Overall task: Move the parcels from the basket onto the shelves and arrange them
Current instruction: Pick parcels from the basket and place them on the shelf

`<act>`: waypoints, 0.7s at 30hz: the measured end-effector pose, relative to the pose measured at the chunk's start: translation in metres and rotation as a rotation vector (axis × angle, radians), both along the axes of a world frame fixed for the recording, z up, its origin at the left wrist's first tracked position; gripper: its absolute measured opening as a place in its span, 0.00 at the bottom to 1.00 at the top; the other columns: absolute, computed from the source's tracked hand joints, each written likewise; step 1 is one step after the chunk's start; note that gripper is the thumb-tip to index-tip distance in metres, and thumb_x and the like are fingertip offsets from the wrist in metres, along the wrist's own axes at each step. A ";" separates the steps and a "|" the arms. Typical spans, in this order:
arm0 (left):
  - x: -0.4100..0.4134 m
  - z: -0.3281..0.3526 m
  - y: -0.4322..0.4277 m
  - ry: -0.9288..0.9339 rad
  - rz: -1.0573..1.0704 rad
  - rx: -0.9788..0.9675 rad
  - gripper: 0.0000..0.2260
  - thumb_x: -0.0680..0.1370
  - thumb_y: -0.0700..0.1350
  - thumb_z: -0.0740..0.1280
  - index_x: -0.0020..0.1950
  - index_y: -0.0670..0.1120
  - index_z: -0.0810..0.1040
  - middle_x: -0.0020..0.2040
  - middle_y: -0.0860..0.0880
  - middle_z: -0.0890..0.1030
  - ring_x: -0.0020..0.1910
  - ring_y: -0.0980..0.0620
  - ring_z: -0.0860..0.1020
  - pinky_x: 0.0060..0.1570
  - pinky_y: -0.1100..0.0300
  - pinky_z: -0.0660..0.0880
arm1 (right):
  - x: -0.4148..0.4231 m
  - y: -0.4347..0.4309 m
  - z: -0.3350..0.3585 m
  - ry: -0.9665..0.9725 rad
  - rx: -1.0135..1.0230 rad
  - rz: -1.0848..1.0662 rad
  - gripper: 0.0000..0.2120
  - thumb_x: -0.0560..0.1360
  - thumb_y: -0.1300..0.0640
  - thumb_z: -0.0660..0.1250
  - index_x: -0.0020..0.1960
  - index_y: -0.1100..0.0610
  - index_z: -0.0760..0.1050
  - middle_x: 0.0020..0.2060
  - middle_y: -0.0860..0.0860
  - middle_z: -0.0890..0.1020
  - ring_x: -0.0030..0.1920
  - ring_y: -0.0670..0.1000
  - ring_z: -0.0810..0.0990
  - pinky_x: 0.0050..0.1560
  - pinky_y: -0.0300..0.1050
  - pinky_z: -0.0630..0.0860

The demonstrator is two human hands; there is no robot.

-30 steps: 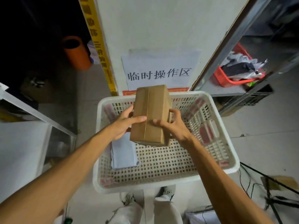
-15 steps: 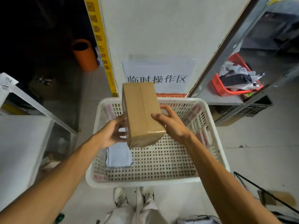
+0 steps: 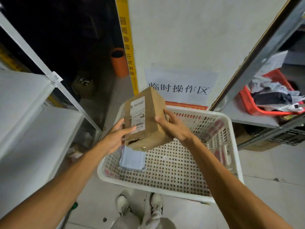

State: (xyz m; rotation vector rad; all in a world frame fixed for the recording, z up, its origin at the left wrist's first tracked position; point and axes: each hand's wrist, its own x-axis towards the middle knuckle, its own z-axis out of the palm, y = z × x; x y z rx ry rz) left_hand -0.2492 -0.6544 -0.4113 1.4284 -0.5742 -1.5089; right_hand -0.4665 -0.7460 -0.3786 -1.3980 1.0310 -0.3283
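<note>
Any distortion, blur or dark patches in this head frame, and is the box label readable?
Head view: wide-angle distortion leans the shelf upright steeply; the aisle around the orange tube is nearly black; the cardboard box, held by the left hand and right hand, is sharp, but its label print is too small to read.

Two hands, the left hand (image 3: pixel 115 139) and the right hand (image 3: pixel 175 128), both grip one box (image 3: pixel 151 119). The box carries one label (image 3: pixel 137 113). There are two parcels in all: the box and one grey bag (image 3: pixel 132 160), which lies in the white basket (image 3: pixel 148 185). There are two baskets: the white one and one red basket (image 3: pixel 247 103), whose heap of bags is too tangled to count. Two racks stand here, a left rack (image 3: pixel 24 96) and a right rack (image 3: pixel 247 116); the left one bears one tag (image 3: pixel 56 78). There is one sign (image 3: pixel 179 80), one yellow strip (image 3: pixel 127 38) and one orange tube (image 3: pixel 119 63). Two shoes show: a left shoe (image 3: pixel 123 204) and a right shoe (image 3: pixel 156 204).
</note>
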 end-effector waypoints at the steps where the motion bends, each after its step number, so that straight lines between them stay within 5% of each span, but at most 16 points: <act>1: 0.000 0.001 0.003 -0.005 0.033 -0.019 0.26 0.69 0.41 0.71 0.66 0.49 0.72 0.59 0.46 0.82 0.56 0.47 0.81 0.51 0.52 0.80 | 0.002 0.000 0.001 -0.016 0.001 0.022 0.45 0.67 0.36 0.69 0.77 0.50 0.57 0.70 0.53 0.71 0.63 0.52 0.75 0.65 0.54 0.72; 5: 0.010 0.013 0.020 -0.096 0.118 -0.059 0.36 0.67 0.40 0.73 0.73 0.51 0.65 0.62 0.47 0.79 0.61 0.45 0.78 0.59 0.44 0.75 | 0.013 0.003 0.002 -0.101 0.068 0.138 0.27 0.74 0.50 0.71 0.71 0.46 0.69 0.61 0.50 0.79 0.62 0.54 0.77 0.60 0.58 0.76; 9: 0.033 0.032 0.047 -0.194 0.153 -0.091 0.39 0.67 0.42 0.74 0.75 0.54 0.63 0.64 0.51 0.78 0.62 0.49 0.77 0.60 0.45 0.75 | 0.038 0.013 0.004 -0.194 0.129 0.155 0.21 0.75 0.53 0.69 0.66 0.41 0.73 0.58 0.48 0.82 0.61 0.55 0.79 0.62 0.62 0.74; 16: 0.064 0.069 0.118 -0.209 0.377 -0.189 0.26 0.72 0.36 0.71 0.61 0.64 0.74 0.56 0.58 0.81 0.57 0.52 0.80 0.50 0.48 0.79 | 0.106 0.055 0.020 -0.372 0.194 0.184 0.27 0.74 0.60 0.67 0.69 0.39 0.70 0.59 0.45 0.81 0.63 0.53 0.76 0.56 0.51 0.73; 21: 0.079 0.097 0.192 -0.224 0.497 -0.232 0.30 0.68 0.43 0.73 0.70 0.53 0.72 0.60 0.52 0.81 0.60 0.49 0.79 0.54 0.48 0.77 | 0.147 0.097 0.052 -0.441 0.137 0.303 0.26 0.74 0.64 0.66 0.70 0.47 0.70 0.61 0.48 0.80 0.64 0.54 0.76 0.60 0.50 0.74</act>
